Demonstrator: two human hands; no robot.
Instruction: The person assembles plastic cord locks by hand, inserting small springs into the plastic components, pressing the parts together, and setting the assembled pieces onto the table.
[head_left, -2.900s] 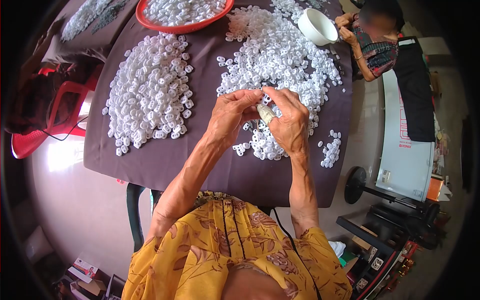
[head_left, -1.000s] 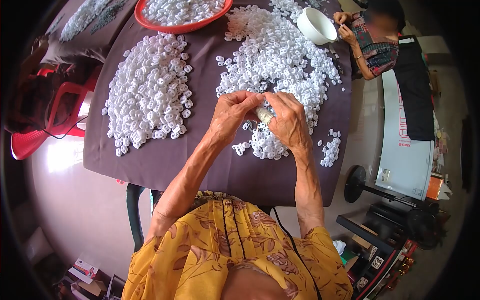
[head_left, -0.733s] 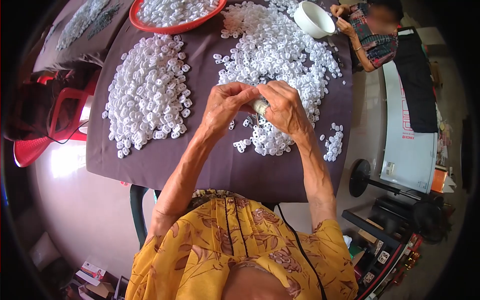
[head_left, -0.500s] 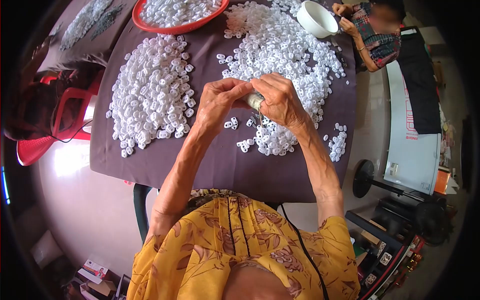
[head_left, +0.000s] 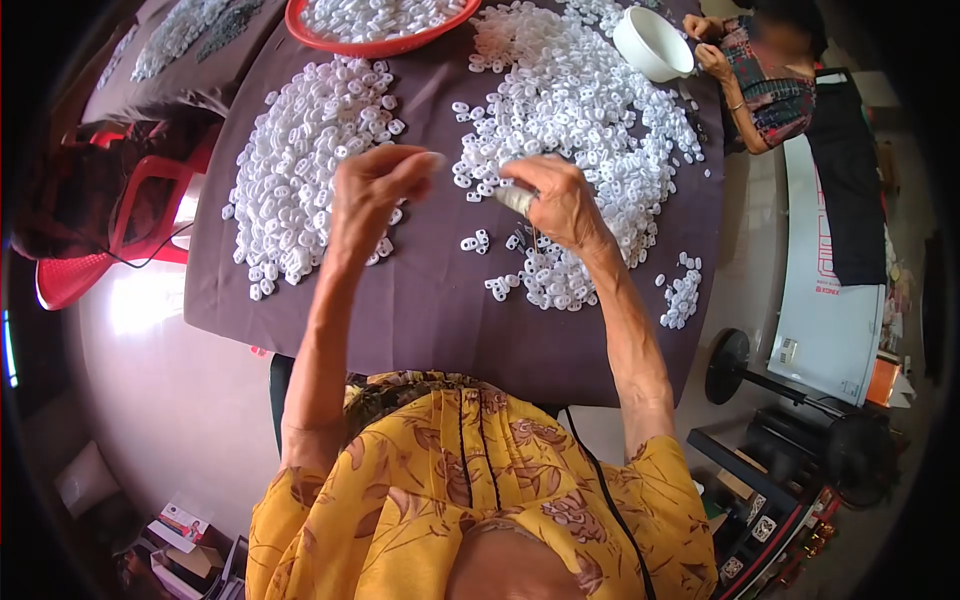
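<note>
My left hand is raised over the edge of the left heap of small white plastic pieces, pinching one white piece at its fingertips. My right hand hovers above the small near heap and grips a small pale tool wrapped in tape. The two hands are apart. A large heap of white pieces lies beyond my right hand on the dark purple tablecloth.
A red basin full of white pieces stands at the far edge, a white bowl at the far right. Another person works at the far right corner. A red plastic chair is on the left; a fan base on the right floor.
My hands were joined over the near heap; now my left hand has pulled away to the left with a white piece, while my right hand stays with the tool.
</note>
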